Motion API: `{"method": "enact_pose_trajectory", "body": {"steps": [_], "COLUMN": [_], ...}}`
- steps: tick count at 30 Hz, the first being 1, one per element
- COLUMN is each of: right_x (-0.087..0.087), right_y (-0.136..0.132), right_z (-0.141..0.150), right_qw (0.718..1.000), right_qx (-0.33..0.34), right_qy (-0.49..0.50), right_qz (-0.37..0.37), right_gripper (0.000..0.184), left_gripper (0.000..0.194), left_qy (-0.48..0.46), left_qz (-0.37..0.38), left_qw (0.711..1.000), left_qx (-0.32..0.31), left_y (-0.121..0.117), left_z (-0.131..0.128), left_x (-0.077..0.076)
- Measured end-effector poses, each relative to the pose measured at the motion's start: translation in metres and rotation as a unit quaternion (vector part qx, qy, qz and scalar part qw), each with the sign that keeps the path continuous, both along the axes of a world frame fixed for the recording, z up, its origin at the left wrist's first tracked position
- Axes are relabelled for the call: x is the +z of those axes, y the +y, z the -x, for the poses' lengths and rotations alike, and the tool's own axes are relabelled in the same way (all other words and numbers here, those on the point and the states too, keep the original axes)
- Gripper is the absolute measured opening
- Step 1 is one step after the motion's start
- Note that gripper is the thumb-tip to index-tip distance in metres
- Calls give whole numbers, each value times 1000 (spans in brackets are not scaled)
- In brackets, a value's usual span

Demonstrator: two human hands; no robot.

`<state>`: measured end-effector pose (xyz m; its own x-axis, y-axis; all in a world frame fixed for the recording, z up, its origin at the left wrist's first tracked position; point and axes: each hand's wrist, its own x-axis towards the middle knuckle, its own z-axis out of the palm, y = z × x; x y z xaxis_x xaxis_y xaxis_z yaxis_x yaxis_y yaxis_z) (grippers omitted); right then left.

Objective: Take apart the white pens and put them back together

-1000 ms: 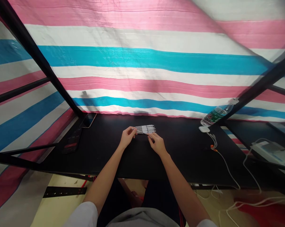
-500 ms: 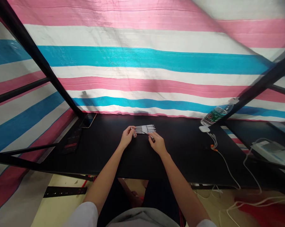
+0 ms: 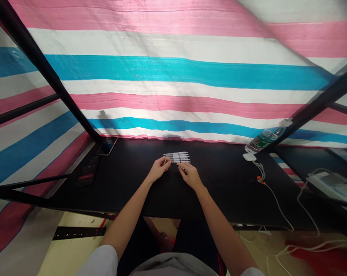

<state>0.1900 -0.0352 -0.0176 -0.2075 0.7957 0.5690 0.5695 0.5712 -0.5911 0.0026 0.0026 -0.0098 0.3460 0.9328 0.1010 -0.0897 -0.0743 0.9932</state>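
Note:
A row of white and grey pens (image 3: 177, 155) lies side by side on the black table, just beyond my hands. My left hand (image 3: 158, 169) is closed, its thumb and fingertips pinching a small light pen part near the left end of the row. Fingers bent, my right hand (image 3: 190, 175) pinches a thin pen piece, with its tip pointing at the left fingertips. The two pieces meet or nearly meet between the hands; whether they touch I cannot tell. Fingers cover most of both pieces.
On the left of the black table (image 3: 219, 184) are a phone (image 3: 108, 146) and a dark flat packet (image 3: 87, 172). A water bottle (image 3: 263, 140) leans at the back right beside a white charger (image 3: 249, 157) with cables. Black frame bars and striped sheeting (image 3: 173, 73) enclose the table.
My left hand has shifted right and slightly toward me, and my right hand a little left, bringing the pen pieces closer together. The pens in the row stay put.

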Motion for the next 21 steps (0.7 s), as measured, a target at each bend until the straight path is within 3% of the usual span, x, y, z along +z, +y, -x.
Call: {"method": "enact_pose_trajectory", "body": {"steps": [11, 17, 21], "right_x": [-2, -3, -4], "right_y": [1, 3, 6], "right_z": [1, -3, -9], "right_qw": [1000, 995, 973], "right_qx": [8, -57, -114], "right_qy": [14, 68, 171], "right_qz": [2, 34, 103], "right_gripper": [26, 26, 26], "left_gripper": [34, 35, 36], "left_qy": [37, -30, -79], "left_qz": [-16, 9, 12], "left_qw": [999, 995, 986], "left_qx": [2, 91, 146], "left_y": [1, 4, 9], "left_z": [0, 3, 7], "left_x": [-2, 0, 0]}}
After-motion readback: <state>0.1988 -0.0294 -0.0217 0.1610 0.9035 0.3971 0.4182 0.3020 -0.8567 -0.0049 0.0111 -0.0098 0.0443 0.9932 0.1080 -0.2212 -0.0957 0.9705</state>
